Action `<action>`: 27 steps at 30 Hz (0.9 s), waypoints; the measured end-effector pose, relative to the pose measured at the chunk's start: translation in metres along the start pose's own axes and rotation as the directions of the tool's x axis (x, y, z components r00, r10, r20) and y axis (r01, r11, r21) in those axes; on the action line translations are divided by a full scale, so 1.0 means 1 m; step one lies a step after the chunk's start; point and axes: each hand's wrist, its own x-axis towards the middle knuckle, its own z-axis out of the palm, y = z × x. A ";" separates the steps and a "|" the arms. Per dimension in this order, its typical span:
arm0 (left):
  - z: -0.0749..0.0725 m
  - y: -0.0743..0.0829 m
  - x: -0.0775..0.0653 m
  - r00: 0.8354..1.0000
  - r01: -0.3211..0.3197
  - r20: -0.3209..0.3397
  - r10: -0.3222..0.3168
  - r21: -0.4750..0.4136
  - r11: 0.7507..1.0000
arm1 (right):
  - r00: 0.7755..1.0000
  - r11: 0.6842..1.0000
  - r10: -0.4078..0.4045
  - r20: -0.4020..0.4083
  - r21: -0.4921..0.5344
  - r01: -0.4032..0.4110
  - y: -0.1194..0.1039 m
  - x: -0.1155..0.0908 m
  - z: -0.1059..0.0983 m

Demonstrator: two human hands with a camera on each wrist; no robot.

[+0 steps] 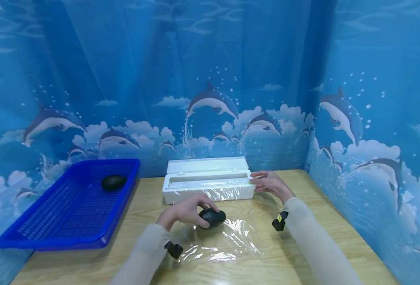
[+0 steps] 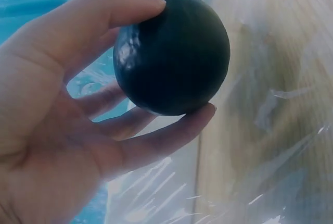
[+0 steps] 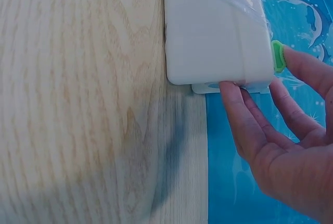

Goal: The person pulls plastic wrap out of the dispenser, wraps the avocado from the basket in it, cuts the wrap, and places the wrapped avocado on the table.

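Note:
My left hand [image 1: 186,211] holds a smooth, dark green avocado [image 1: 212,217] from its left side, thumb and fingers spread round it. In the left wrist view the avocado [image 2: 174,54] appears round, with the thumb on one side and fingertips on the other. Clear plastic wrap [image 1: 228,237] lies beneath it, drawn out toward me from a white wrap dispenser box [image 1: 210,194] with its lid raised. At the box's right end, my right hand [image 1: 270,184] reaches with fingers extended. One fingertip touches a small green slider [image 3: 278,56], while other fingertips touch the box end [image 3: 223,57].
On the left stands a blue plastic basket [image 1: 104,237] with another dark avocado [image 1: 113,182] inside. A wooden table [image 1: 267,253] lies under everything. Blue curtains with dolphins [image 1: 210,101] close off the back and sides.

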 end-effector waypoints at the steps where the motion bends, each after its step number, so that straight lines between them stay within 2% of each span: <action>1: 0.001 -0.001 0.001 1.000 0.001 0.006 -0.001 -0.010 1.000 | 1.000 1.000 0.000 -0.001 0.000 0.000 0.000 0.000 0.000; 14: 0.010 -0.004 0.009 0.997 0.057 0.049 -0.055 -0.039 0.998 | 1.000 1.000 -0.007 0.004 0.007 0.007 0.000 0.000 -0.001; 27: 0.012 -0.005 0.012 0.997 0.055 0.050 -0.052 -0.057 0.997 | 1.000 1.000 -0.025 0.006 0.002 0.025 0.000 -0.001 -0.001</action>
